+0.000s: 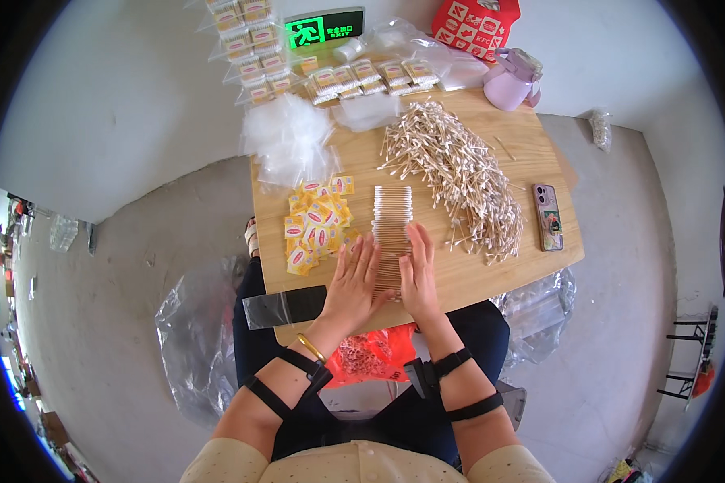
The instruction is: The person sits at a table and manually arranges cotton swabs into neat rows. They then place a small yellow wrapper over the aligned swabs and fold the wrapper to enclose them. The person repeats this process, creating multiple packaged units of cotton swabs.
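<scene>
A neat row of cotton swabs (392,208) lies side by side on the wooden table (346,157), stretching away from me. Against the row's left ends rests my left hand (351,278), its fingers straight and the thumb reaching toward the near end. My right hand (419,274) stands along the right ends, fingers extended and slightly bent. The row's near part shows between the two palms, partly covered by them. To the right lies a big loose heap of cotton swabs (455,173). Left of the row are scattered small yellow printed cards (318,221).
Clear plastic bags (286,137) and filled swab packets (366,79) occupy the far side. A lilac jug (509,84) and red bag (475,32) stand far right, a phone (548,217) at the right edge. A dark strip (302,306) overhangs the near-left edge. An open red bag (370,354) holds swabs below.
</scene>
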A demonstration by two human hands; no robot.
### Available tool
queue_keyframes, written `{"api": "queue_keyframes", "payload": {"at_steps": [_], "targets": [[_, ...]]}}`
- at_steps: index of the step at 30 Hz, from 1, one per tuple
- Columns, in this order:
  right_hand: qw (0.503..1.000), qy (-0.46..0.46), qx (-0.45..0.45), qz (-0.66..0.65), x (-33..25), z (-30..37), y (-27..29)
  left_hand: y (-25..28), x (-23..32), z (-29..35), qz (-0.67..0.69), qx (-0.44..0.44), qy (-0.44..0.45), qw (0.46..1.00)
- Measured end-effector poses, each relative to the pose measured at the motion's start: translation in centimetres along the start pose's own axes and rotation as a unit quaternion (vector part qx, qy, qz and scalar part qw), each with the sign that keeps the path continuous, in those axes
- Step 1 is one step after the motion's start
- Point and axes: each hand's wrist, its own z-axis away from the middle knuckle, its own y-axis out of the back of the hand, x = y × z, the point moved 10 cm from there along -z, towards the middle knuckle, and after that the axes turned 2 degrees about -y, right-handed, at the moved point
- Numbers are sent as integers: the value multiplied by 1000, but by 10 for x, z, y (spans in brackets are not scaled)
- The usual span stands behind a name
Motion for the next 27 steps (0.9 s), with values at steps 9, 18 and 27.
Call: {"api": "queue_keyframes", "payload": {"at_steps": [9, 18, 27], "targets": [[1000, 24, -15, -9, -6, -6, -20, -9, 12, -13, -90, -24, -29, 995], [997, -12, 60, 50, 9, 0, 43, 0, 19, -27, -46, -8, -29, 999], [997, -18, 53, 52, 11, 14, 48, -7, 25, -37, -51, -20, -27, 998]]}}
